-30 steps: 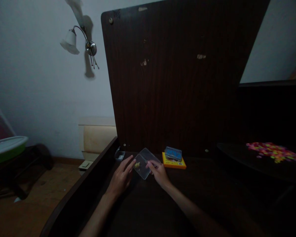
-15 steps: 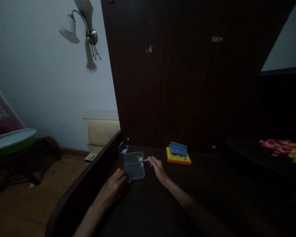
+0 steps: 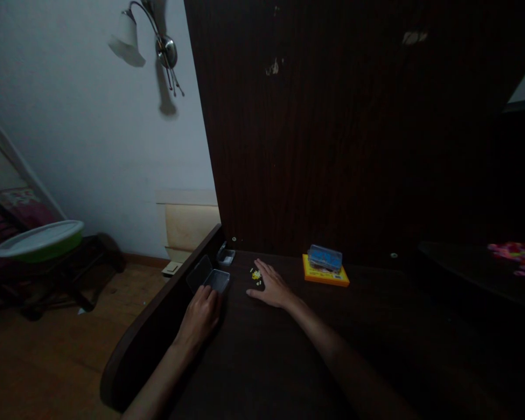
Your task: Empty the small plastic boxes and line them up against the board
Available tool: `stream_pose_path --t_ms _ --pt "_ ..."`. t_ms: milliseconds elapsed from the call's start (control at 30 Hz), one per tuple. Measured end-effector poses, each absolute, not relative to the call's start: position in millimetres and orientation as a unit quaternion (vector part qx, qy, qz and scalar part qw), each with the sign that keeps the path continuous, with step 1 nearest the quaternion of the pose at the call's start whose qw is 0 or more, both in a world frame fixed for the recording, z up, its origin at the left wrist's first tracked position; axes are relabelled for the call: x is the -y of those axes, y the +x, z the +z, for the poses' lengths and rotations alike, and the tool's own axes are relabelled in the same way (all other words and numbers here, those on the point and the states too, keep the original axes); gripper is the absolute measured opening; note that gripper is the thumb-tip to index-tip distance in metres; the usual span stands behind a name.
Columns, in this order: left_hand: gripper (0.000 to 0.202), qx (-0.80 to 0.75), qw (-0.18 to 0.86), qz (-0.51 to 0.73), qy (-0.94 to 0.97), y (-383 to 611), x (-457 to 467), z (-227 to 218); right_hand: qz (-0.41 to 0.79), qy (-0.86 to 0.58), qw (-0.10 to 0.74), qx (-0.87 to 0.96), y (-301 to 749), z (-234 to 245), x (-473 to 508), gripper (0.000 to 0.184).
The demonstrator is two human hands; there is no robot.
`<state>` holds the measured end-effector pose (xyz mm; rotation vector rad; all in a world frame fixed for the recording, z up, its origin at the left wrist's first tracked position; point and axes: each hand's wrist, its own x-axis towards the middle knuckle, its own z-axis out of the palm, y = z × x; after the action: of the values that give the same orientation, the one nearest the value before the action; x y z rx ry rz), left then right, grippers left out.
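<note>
At the left side of the dark desk, a transparent plastic box [image 3: 219, 281] stands with its lid folded back against the raised side board. My left hand [image 3: 201, 315] grips the near edge of this box with curled fingers; the fingertips are partly hidden. Small yellow and white pieces [image 3: 256, 275] lie in a little pile on the desk, to the right of the box. My right hand [image 3: 271, 286] is just right of the pile, fingers stretched and thumb apart, holding nothing.
A smaller transparent case [image 3: 227, 257] sits in the far left corner. Farther right, a blue-filled plastic box [image 3: 325, 258] rests on a yellow box [image 3: 328, 279]. The raised side board [image 3: 157, 321] borders the desk on the left. Colourful pieces [image 3: 516, 254] lie at far right.
The transparent box has moved left, away from the small pieces, with my left hand on it. My right hand has gone from a pointing finger to spread fingers beside the pile. The view shifted slightly.
</note>
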<state>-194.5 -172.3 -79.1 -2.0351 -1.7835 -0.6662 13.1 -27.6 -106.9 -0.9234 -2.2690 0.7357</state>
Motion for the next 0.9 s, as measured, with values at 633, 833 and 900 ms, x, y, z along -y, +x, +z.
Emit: stream_pose_path --t_ms 633,833,900 --pt "0.024 0.660 0.202 -0.228 -0.687 -190.5 139.9 -85.8 0.255 -0.256 0.373 0.855 8.7 -101.2 25.2 0.039" --pt "0.030 0.574 0.154 -0.294 -0.748 -163.7 147.2 -91.6 0.161 -0.260 0.426 0.852 35.4 -95.3 38.8 0.049" --pt "0.034 0.580 0.119 -0.316 -0.741 -152.4 140.3 -95.8 0.105 -0.261 0.411 0.867 56.8 -90.4 41.1 0.046"
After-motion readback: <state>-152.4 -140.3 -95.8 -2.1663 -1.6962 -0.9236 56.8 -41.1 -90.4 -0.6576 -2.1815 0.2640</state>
